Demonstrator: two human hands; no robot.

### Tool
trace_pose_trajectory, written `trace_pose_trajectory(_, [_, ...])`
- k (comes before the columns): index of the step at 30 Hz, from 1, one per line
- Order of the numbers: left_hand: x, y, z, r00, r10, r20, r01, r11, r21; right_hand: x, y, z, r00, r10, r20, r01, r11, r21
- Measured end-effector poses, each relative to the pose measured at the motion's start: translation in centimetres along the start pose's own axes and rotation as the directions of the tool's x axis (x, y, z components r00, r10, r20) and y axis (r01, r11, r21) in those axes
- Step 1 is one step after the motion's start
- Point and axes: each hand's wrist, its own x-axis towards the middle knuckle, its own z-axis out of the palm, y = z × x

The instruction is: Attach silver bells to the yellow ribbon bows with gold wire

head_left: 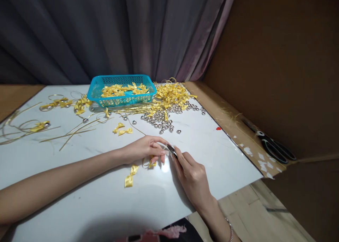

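Observation:
My left hand (144, 149) rests on the white table (79, 199), fingers pinched around a thin gold cord with a small yellow ribbon bow (152, 163) under them. My right hand (191, 175) meets it from the right, fingertips closed on a small silver heart bead (171, 149) at the cord's end. Another yellow bow (130, 176) lies loose on the table just below my left hand.
A blue plastic basket (122, 100) holding yellow bows stands at the back. Right of it lie a heap of bows with gold cord (172, 93) and scattered silver beads (161, 120). Gold cords and finished pieces (39, 125) spread left. Black scissors (275, 146) lie on the cardboard at right.

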Motion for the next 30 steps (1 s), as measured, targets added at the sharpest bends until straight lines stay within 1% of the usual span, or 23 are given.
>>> trace_pose_trajectory(6, [-0.06,0.07,0.01,1.0,0.011,0.013,-0.011,1.0,0.005,-0.03,0.01,0.08,1.0,-0.003,-0.008,0.003,1.0,0.002])
trace_pose_trajectory(12, [-0.12,0.13,0.0,1.0,0.008,0.012,-0.008,1.0,0.023,-0.01,0.1,0.21,0.998,-0.037,-0.048,0.034,0.998,-0.054])
trace_pose_trajectory(22, [-0.11,0.17,0.01,1.0,-0.003,0.0,0.003,1.0,-0.008,-0.09,0.2,0.3,0.999,-0.029,-0.03,0.028,0.999,-0.046])
trace_pose_trajectory(30, [0.04,0.0,-0.04,1.0,0.015,0.014,-0.015,1.0,-0.01,-0.17,0.24,0.38,0.999,-0.031,-0.015,0.03,0.999,-0.043])
